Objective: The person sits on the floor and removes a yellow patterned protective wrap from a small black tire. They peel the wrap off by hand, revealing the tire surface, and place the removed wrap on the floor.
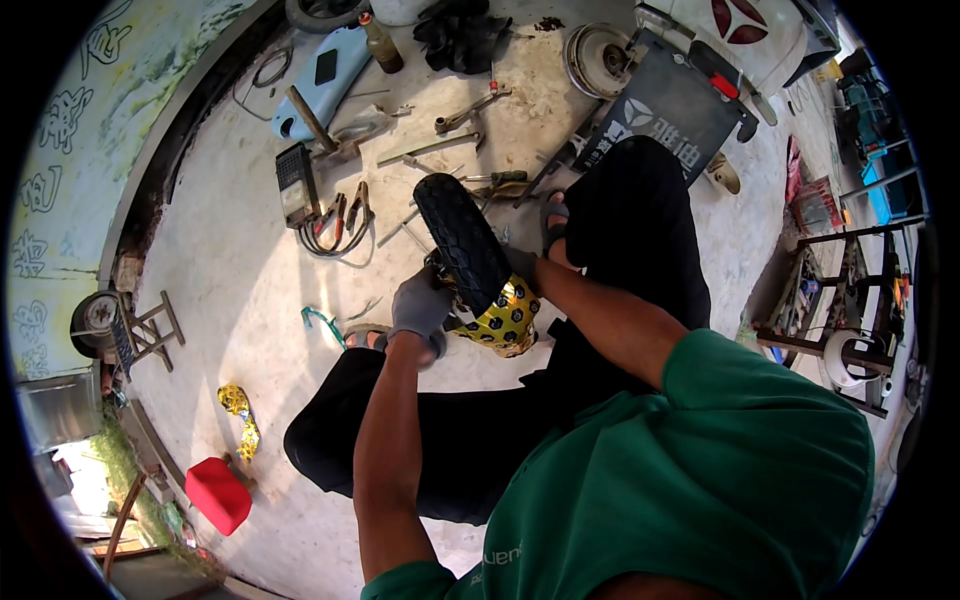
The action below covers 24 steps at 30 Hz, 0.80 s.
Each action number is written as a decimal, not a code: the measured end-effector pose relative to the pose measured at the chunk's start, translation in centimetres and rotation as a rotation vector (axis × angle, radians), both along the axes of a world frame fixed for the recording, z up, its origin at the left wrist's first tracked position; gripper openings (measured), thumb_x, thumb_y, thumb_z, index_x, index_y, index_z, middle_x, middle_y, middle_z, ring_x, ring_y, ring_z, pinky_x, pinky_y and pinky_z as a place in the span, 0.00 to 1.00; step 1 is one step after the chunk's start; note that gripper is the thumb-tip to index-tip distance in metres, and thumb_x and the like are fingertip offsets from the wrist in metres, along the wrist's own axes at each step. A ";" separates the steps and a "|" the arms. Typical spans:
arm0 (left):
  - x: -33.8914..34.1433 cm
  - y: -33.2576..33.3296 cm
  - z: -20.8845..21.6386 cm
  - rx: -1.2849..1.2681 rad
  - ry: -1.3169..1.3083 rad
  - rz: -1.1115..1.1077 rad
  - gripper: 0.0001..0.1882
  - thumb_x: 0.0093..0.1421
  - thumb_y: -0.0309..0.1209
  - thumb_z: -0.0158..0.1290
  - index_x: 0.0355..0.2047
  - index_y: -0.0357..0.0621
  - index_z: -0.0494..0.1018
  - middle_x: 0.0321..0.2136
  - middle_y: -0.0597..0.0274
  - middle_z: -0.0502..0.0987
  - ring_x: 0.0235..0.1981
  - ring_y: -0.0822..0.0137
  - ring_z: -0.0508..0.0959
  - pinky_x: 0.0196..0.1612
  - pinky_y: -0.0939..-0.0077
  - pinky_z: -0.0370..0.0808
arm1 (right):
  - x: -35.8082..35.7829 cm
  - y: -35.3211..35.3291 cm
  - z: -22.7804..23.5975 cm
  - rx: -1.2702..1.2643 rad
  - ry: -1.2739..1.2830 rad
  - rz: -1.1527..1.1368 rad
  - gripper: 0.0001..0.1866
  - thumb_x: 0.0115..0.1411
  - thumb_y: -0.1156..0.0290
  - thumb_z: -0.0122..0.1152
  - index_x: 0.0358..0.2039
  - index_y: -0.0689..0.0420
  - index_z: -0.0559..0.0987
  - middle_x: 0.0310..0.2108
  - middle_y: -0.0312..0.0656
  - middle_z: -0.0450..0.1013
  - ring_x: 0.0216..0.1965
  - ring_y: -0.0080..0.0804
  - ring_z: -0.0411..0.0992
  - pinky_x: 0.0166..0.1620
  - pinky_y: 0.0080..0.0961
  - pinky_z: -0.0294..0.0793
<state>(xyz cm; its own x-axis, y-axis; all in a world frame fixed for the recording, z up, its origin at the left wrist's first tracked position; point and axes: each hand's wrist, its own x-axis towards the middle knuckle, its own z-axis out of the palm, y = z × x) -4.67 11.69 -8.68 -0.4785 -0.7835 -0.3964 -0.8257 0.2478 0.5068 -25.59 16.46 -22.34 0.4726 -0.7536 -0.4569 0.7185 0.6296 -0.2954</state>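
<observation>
At the left hand, in a grey glove: a partly closed grip, with bent fingers against the nine-o'clock side of a black tyre. At the right hand, also gloved, against the opposite side and mostly hidden behind the tyre: impossible to tell how far open or how tight. Between both hands, near the middle of the view, the tyre itself, bare toward twelve o'clock and covered at the lower end by yellow patterned wrapping.

By the clock from the tyre, containers: at eleven, one bottle with dark liquid inside; at three, well apart, one blue bin and one red box, both with contents too small to make out.

In number: two pieces of wrapping, counting one loose strip on the floor toward eight; near that strip, one red boxy thing. Toward eleven, one phone on one pale blue panel. At ten, one hammer. Toward half past nine, one black meter box beside two clamps. At one, one green-handled screwdriver close by, and one metal wheel farther off. Toward half past three, one white helmet.
</observation>
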 end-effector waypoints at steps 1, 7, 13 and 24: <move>1.0 -0.8 0.4 -0.027 -0.024 -0.002 0.21 0.53 0.39 0.54 0.46 0.46 0.77 0.37 0.48 0.81 0.42 0.48 0.80 0.47 0.57 0.75 | -0.5 -0.3 0.2 0.009 0.015 -0.048 0.19 0.65 0.55 0.48 0.45 0.55 0.79 0.36 0.44 0.79 0.37 0.35 0.77 0.46 0.31 0.75; 5.2 0.8 4.2 0.352 0.010 -0.168 0.24 0.51 0.30 0.57 0.49 0.37 0.74 0.34 0.53 0.82 0.35 0.63 0.81 0.41 0.70 0.76 | -1.2 -2.1 7.9 0.087 0.135 -0.396 0.19 0.68 0.57 0.43 0.44 0.56 0.78 0.37 0.42 0.79 0.36 0.32 0.77 0.44 0.28 0.76; 0.9 3.6 8.9 0.639 0.583 -0.110 0.22 0.56 0.10 0.42 0.50 0.31 0.72 0.37 0.60 0.81 0.37 0.75 0.78 0.41 0.81 0.75 | 0.7 -2.0 12.0 0.070 0.024 -0.510 0.18 0.68 0.55 0.46 0.46 0.55 0.77 0.35 0.40 0.79 0.34 0.33 0.78 0.42 0.31 0.78; -2.3 1.2 6.0 0.434 1.105 0.122 0.15 0.59 0.14 0.50 0.47 0.35 0.73 0.41 0.62 0.80 0.41 0.75 0.78 0.45 0.81 0.75 | -1.9 3.0 23.8 -0.562 1.082 0.188 0.37 0.59 0.38 0.57 0.53 0.59 0.75 0.47 0.43 0.75 0.50 0.27 0.71 0.55 0.25 0.68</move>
